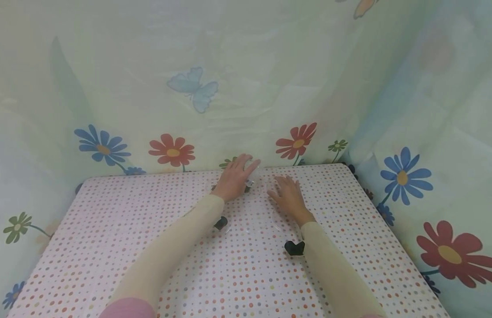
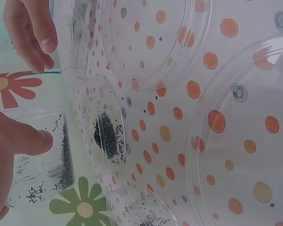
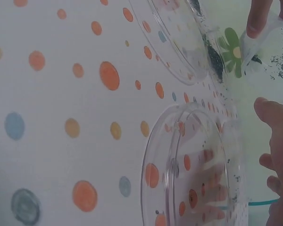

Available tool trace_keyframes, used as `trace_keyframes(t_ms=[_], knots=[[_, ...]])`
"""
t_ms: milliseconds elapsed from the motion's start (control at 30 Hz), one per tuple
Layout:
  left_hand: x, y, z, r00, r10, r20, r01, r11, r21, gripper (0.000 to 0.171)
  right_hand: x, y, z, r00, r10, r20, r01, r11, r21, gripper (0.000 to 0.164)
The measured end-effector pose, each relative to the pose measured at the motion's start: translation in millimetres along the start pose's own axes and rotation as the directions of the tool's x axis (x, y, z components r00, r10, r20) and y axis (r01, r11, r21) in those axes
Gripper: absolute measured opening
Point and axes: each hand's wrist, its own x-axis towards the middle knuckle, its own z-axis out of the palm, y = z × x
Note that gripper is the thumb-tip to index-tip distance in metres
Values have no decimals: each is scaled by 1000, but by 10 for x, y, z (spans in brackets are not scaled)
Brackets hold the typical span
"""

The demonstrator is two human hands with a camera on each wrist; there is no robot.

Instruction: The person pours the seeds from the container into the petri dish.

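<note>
In the head view my left hand (image 1: 233, 179) is over the far middle of the table. It grips a clear plastic cup (image 2: 40, 181) with black grains gathered at its bottom and others stuck along its wall. My right hand (image 1: 289, 198), holding nothing, hovers a little to the right with fingers loosely bent. Below the hands stand several round clear dishes. One clear dish (image 2: 118, 94) has a dark heap of grains (image 2: 107, 136) in it. Another clear dish (image 3: 148, 165) lies under my right hand, with a few scattered specks.
The table (image 1: 122, 229) wears a white cloth with coloured dots, and loose black specks lie on it. A flowered curtain (image 1: 238, 53) hangs behind its far edge and at both sides. Small black pieces (image 1: 294, 248) show beside each sleeve.
</note>
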Motion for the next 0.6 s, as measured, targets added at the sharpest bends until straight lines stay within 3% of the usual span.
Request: trace_keyframes(t_ms=[600], knots=[[72,93,12,1000,19,-8,-19,1000,-4,78,-117,140,-27,999,27,-31,-26,999,28,64]])
